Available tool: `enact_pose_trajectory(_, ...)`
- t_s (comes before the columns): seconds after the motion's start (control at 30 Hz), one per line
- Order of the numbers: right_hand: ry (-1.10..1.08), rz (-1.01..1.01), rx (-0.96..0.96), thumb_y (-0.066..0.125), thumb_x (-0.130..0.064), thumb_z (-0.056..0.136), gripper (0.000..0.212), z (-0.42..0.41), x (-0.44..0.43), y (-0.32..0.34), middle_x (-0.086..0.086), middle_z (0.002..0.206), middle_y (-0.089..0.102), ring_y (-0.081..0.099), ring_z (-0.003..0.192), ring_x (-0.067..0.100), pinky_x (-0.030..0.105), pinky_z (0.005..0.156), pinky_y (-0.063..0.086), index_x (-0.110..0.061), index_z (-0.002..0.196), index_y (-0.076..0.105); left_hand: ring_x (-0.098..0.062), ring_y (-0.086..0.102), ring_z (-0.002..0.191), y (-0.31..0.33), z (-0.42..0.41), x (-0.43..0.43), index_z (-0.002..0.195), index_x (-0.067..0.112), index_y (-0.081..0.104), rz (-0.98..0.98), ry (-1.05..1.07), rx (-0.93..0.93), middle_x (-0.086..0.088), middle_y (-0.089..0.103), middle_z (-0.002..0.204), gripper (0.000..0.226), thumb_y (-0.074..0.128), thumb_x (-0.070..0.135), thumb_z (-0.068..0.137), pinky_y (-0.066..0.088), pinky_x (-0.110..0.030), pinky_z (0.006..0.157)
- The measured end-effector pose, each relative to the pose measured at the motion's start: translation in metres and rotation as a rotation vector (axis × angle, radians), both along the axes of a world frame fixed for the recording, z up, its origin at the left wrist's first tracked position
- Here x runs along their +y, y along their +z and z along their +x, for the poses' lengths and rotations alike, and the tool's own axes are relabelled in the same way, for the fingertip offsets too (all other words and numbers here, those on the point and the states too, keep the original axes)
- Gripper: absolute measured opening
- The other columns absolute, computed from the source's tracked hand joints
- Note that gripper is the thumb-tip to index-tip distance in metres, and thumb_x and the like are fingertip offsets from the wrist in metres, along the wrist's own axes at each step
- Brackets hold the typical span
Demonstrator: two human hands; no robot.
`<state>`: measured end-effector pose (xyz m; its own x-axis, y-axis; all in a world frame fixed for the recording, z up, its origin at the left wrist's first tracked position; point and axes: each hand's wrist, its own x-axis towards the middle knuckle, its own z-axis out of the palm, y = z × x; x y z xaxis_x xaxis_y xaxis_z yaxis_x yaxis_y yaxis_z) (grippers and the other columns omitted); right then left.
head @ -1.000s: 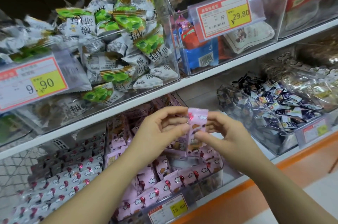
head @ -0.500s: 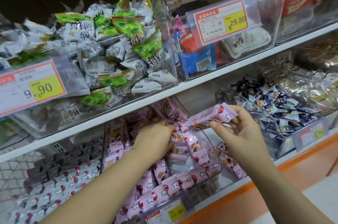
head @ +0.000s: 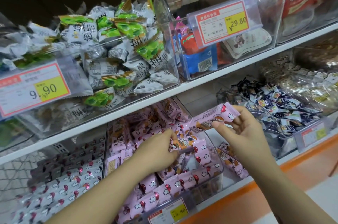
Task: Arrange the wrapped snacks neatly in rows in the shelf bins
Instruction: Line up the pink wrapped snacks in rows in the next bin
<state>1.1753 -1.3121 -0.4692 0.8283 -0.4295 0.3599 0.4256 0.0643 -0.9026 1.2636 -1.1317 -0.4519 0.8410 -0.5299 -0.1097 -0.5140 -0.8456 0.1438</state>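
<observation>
Being pinched at its right end between the thumb and curled fingers of the right hand (head: pixel 243 132), a pink wrapped snack (head: pixel 214 116) is held lengthwise in the air just above the right rim of a clear bin (head: pixel 216 161) on the lower shelf. Its glossy pink wrapper is printed with white clouds, a dark red balloon and an orange-brown cartoon figure, and its ends are crimped flat. A second pink snack (head: pixel 184 144) of the same design is gripped between the thumb and fingers of the left hand (head: pixel 159 150), low inside the bin and resting among the other packets. The bin is seen filled with matching pink packets (head: pixel 173 185): those along the front wall are lined up side by side, while those farther back are heaped loosely. A price label marked 15.80 (head: pixel 172 212) is fixed to the bin's front. To the left, pale wrappers with the same balloon print (head: pixel 69 183) are laid in rows in a neighbouring bin; to the right, small dark blue sweets (head: pixel 285 106) are piled in another. On the white shelf board (head: pixel 201 81) above, green-and-white triangular packets (head: pixel 118 41) are stacked behind a 9.90 label (head: pixel 34 88), and a 29.80 label (head: pixel 221 22) is clipped to the bin beside them. An orange shelf edge (head: pixel 256 192) is shown below.
</observation>
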Motion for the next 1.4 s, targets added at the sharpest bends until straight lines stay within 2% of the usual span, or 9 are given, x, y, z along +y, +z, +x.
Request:
enact_pose_trajectory(0.17, -0.002, -0.032, 0.008, 0.064, 0.0, 0.084, 0.03, 0.001, 0.002, -0.001, 0.014, 0.091, 0.061, 0.063, 0.074, 0.004, 0.015, 0.069, 0.051, -0.022, 0.103, 0.056, -0.007, 0.046, 0.064, 0.003, 0.004, -0.004, 0.112, 0.028, 0.046, -0.09, 0.026, 0.172, 0.008, 0.048, 0.076, 0.035, 0.06, 0.046, 0.086, 0.035, -0.025, 0.055)
enact_pose_trajectory(0.27, 0.011, -0.088, 0.002, 0.063, 0.001, 0.084, 0.035, 0.001, 0.004, -0.001, 0.0, 0.085, 0.064, 0.063, 0.077, 0.002, 0.013, 0.07, 0.05, -0.029, 0.101, 0.054, -0.005, 0.043, 0.061, -0.001, 0.007, -0.008, 0.117, 0.027, 0.049, -0.118, 0.06, 0.231, 0.009, 0.041, 0.072, 0.038, 0.057, 0.049, 0.088, 0.029, -0.022, 0.05)
enact_pose_trajectory(0.4, -0.072, -0.57, 0.004, 0.063, -0.008, 0.087, 0.042, 0.007, 0.002, -0.005, -0.024, 0.102, 0.061, 0.057, 0.096, -0.005, 0.004, 0.083, 0.04, -0.045, 0.103, 0.051, -0.012, 0.054, 0.08, -0.003, 0.012, -0.01, 0.127, 0.025, 0.051, -0.173, 0.113, 0.29, 0.0, 0.058, 0.106, 0.044, 0.064, 0.033, 0.086, 0.042, -0.023, 0.068)
enact_pose_trajectory(0.57, -0.057, -0.969, 0.093, 0.057, -0.019, 0.092, 0.038, 0.02, 0.001, -0.005, -0.024, 0.11, 0.046, 0.035, 0.106, -0.001, -0.003, 0.088, 0.02, -0.035, 0.126, 0.05, -0.008, 0.052, 0.059, -0.005, 0.016, -0.007, 0.125, 0.02, 0.055, -0.189, 0.137, 0.421, 0.002, 0.06, 0.091, 0.046, 0.066, 0.017, 0.081, 0.04, -0.018, 0.055)
enact_pose_trajectory(0.7, -0.015, -1.016, 0.131, 0.053, -0.021, 0.094, 0.038, 0.021, -0.003, -0.001, -0.022, 0.109, 0.044, 0.032, 0.101, 0.0, -0.002, 0.086, 0.022, -0.033, 0.13, 0.046, -0.012, 0.056, 0.066, 0.001, 0.015, 0.003, 0.112, 0.02, 0.055, -0.289, 0.154, 0.304, -0.002, 0.066, 0.091, 0.031, 0.066, 0.019, 0.083, 0.045, -0.023, 0.062)
enact_pose_trajectory(0.8, 0.009, -1.021, 0.162, 0.053, -0.023, 0.094, 0.038, 0.022, -0.003, -0.002, -0.025, 0.105, 0.042, 0.033, 0.097, 0.001, -0.002, 0.083, 0.024, -0.034, 0.129, 0.045, -0.001, 0.048, 0.062, 0.006, 0.011, 0.005, 0.114, 0.025, 0.044, -0.342, 0.161, 0.113, 0.013, 0.05, 0.077, 0.035, 0.066, 0.027, 0.087, 0.033, -0.013, 0.047)
enact_pose_trajectory(0.93, 0.008, -1.026, 0.185, 0.054, -0.021, 0.093, 0.038, 0.023, -0.001, -0.004, -0.022, 0.104, 0.044, 0.035, 0.096, 0.003, -0.001, 0.081, 0.026, -0.032, 0.129, 0.047, -0.012, 0.056, 0.08, -0.002, 0.008, -0.009, 0.111, 0.017, 0.047, -0.406, 0.128, 0.073, 0.006, 0.057, 0.091, 0.032, 0.065, 0.029, 0.087, 0.044, -0.022, 0.067)
enact_pose_trajectory(1.23, -0.028, -1.007, 0.168, 0.051, -0.027, 0.094, 0.035, 0.028, 0.002, -0.012, -0.019, 0.111, 0.045, 0.039, 0.104, 0.005, -0.001, 0.086, 0.023, -0.031, 0.129, 0.049, -0.018, 0.061, 0.091, -0.009, 0.017, -0.027, 0.106, 0.014, 0.058, -0.365, 0.139, -0.051, -0.002, 0.065, 0.097, 0.027, 0.069, 0.025, 0.083, 0.043, -0.023, 0.071)
enact_pose_trajectory(1.4, -0.172, -0.947, 0.095, 0.062, -0.023, 0.089, 0.031, 0.031, 0.009, -0.017, -0.016, 0.106, 0.052, 0.046, 0.096, 0.008, 0.007, 0.081, 0.032, -0.024, 0.119, 0.056, -0.018, 0.054, 0.076, -0.008, 0.018, -0.033, 0.083, 0.018, 0.051, -0.337, 0.178, -0.09, 0.001, 0.056, 0.079, 0.019, 0.068, 0.025, 0.083, 0.036, -0.023, 0.062)
